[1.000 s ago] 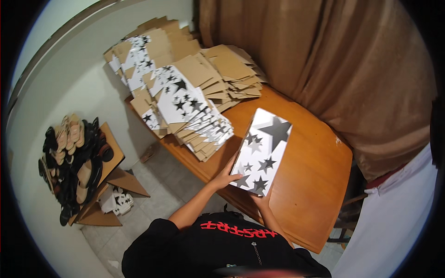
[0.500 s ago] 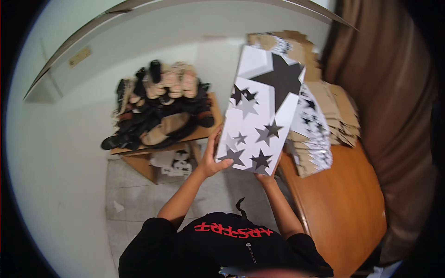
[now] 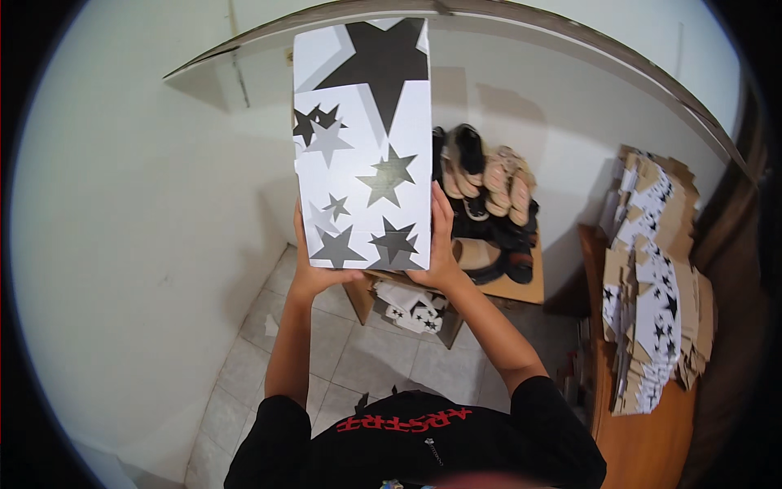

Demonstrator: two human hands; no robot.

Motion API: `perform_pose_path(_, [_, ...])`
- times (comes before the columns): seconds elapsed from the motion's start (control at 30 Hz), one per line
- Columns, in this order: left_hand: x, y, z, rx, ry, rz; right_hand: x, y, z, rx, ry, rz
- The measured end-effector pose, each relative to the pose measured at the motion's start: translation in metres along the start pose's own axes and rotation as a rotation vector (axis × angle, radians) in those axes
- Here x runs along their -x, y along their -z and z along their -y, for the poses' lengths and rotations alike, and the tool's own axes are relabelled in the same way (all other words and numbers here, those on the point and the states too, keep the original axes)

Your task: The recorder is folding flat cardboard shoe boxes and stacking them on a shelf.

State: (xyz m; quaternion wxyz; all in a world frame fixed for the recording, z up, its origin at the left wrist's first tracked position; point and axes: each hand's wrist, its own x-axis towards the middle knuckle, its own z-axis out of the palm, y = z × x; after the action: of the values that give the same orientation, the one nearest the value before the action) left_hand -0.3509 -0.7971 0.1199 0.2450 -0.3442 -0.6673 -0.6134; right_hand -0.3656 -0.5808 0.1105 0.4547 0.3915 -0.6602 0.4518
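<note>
Two hands on one white box [image 3: 362,167] printed with black and grey stars. Left hand [image 3: 306,269]: fingers flat along the box's left side, thumb stretched out along the near edge. Right hand [image 3: 441,257]: fingers up the right side, thumb by the near right corner. Box is pressed between the two palms; whether any fingertips reach underneath, cannot tell.

Box position: raised, long axis pointing away from the body, far end in front of the wall [image 3: 155,204]. It hides the left part of a pile of shoes [image 3: 497,187] on a low wooden stand [image 3: 531,287]. White star-printed pieces [image 3: 414,308] sit beneath the stand's top.

Change against 1.0 s ago: box was then over the table [image 3: 643,444], tilted to the right, left thumb lying on its printed face. At 0.5 s ago it was between shoes and table, left thumb still on the face. Now that thumb is off the face, the right-hand fingers show along the side, and the box stands nearly straight in view. View has swung left: table, stacked cardboard [image 3: 660,301] and brown curtain [image 3: 737,383] now lie at the right rim; more wall and tiled floor [image 3: 326,342] show.
</note>
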Motion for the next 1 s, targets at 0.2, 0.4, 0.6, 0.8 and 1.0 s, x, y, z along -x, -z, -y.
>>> perform_pose_path(0.2, [-0.001, 0.112, 0.133, -0.402, 0.047, -0.107, -0.029, -0.104, -0.090, -0.031, 0.140, 0.156])
perform_pose_path(0.4, [-0.091, 0.169, 0.218, -0.532, 0.085, -0.300, -0.092, -0.183, -0.182, -0.063, 0.248, 0.232])
perform_pose_path(0.6, [-0.220, 0.234, 0.196, -0.132, 0.249, -0.374, -0.218, -0.237, -0.214, 0.025, 0.364, 0.118])
perform_pose_path(0.8, [-0.294, 0.311, 0.215, -0.019, -0.207, -0.421, -0.308, -0.306, -0.235, 0.081, 0.495, -0.011])
perform_pose_path(1.0, [-0.337, 0.372, 0.225, 0.138, -0.263, -0.454, -0.367, -0.375, -0.251, 0.137, 0.542, 0.057])
